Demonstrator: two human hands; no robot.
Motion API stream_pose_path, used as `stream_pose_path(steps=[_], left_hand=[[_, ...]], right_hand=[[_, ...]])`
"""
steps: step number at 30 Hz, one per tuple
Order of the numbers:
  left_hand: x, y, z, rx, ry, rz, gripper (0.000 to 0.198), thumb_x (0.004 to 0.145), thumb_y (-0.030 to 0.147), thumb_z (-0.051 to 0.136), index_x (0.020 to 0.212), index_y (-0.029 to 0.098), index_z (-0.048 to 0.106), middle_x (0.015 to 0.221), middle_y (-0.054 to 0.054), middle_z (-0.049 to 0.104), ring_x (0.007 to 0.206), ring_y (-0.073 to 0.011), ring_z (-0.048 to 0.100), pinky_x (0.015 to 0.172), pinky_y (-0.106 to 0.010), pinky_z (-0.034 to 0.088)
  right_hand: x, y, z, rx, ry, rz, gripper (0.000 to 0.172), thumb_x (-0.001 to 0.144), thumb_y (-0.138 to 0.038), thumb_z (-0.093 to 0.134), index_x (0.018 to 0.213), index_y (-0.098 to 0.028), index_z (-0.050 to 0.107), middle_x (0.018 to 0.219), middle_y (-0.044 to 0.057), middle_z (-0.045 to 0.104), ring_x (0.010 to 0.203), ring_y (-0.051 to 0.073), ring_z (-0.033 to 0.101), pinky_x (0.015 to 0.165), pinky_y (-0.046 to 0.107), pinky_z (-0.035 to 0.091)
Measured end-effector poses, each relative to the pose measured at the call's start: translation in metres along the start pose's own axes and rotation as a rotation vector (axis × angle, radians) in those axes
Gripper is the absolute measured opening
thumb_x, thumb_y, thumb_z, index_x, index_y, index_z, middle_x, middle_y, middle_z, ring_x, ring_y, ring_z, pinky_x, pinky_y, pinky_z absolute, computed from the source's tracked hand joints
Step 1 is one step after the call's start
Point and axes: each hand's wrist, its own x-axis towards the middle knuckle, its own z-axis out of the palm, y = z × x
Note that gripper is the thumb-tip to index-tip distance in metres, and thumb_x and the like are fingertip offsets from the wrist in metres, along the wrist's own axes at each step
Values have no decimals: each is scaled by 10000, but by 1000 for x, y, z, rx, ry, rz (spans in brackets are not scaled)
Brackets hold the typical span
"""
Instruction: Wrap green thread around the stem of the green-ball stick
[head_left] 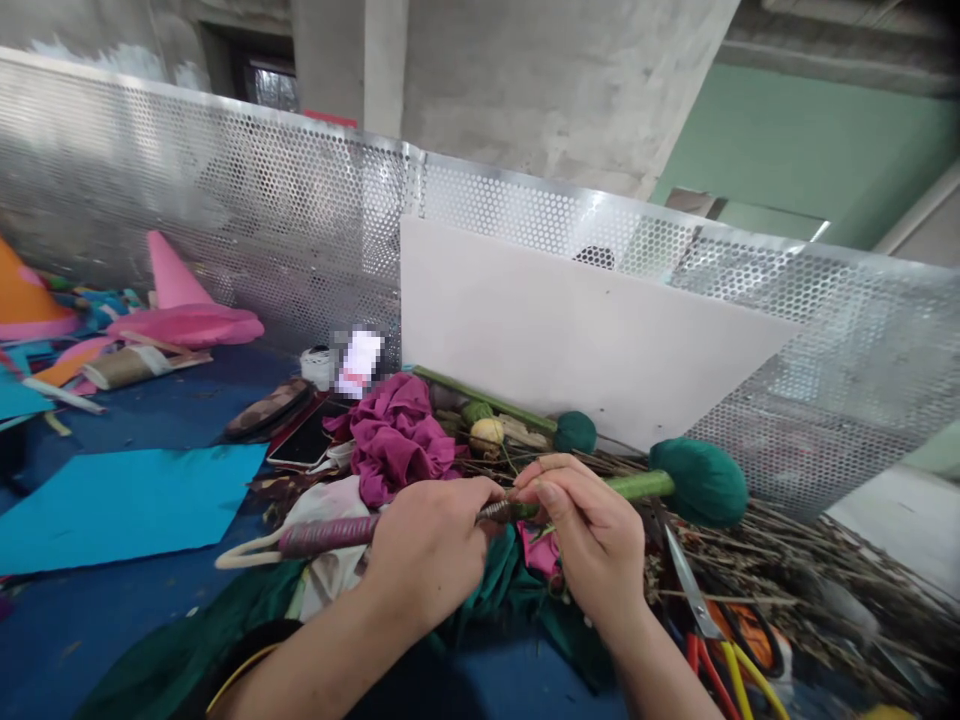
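Observation:
A wrapped stick (326, 536) runs across in front of me, purple thread and a pale loop at its left end. Its middle shows brown wrapping, and its right part is green with a round dark green padded head (705, 482). My left hand (435, 540) is closed round the middle of the stick. Just to the right, my right hand (592, 530) pinches at the stick with thumb and fingers near the brown wrapping. Green and pink cloth lies beneath the hands. Whether the right fingers also hold a thread is too small to tell.
Magenta cloth (401, 435), a lit phone (360, 362) and a pouch (270, 410) lie beyond my left hand. Blue sheet (135, 505) and pink cone hat (180, 300) are left. Scissors (690, 585) and dry twigs (795, 560) are right. A perforated metal screen (300, 220) stands behind.

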Motion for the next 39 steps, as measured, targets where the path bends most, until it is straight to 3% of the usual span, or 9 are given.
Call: stream_pose_path(steps=[11,18,25,30,35,39], left_hand=[[0,1,2,174,-36,72,190,864,225,501,773,225,667,769,-24,732,716,-240,675,575,-307,342],[2,-2,1,127,-47,83,185,856,231,497,798,246,672,775,-9,732,742,-228,686,596,-291,365],[-1,-2,1,219,-37,121,164,842,214,515,736,222,641,737,-16,722,722,-249,686,577,-305,385],[-1,-3,3,314,14,295,158,828,147,507,796,219,643,743,-14,712,715,-255,675,588,-327,433],[-2,-9,9,351,137,500,290,819,110,505,1068,198,625,799,-24,717,680,-241,657,569,-339,459],[-1,-11,13,357,225,586,308,838,99,478,1098,187,618,783,-15,716,635,-224,640,537,-337,454]], right_hand=[[4,4,2,32,-38,30,247,936,-159,519,754,-187,682,823,42,671,797,157,637,699,261,498],[2,2,1,87,-48,-17,230,919,-129,533,755,-182,684,819,42,664,775,155,633,677,260,496],[4,4,3,74,-11,50,246,923,-159,534,737,-190,692,810,37,676,772,150,637,676,248,501],[10,7,4,75,-43,195,253,895,-182,559,675,-182,686,794,37,700,778,150,650,706,237,497],[13,12,1,122,-86,419,248,860,-216,572,638,-175,673,777,37,715,760,159,649,702,239,489],[14,12,1,121,-91,459,249,849,-230,566,630,-171,669,755,33,707,735,156,635,696,240,476]])
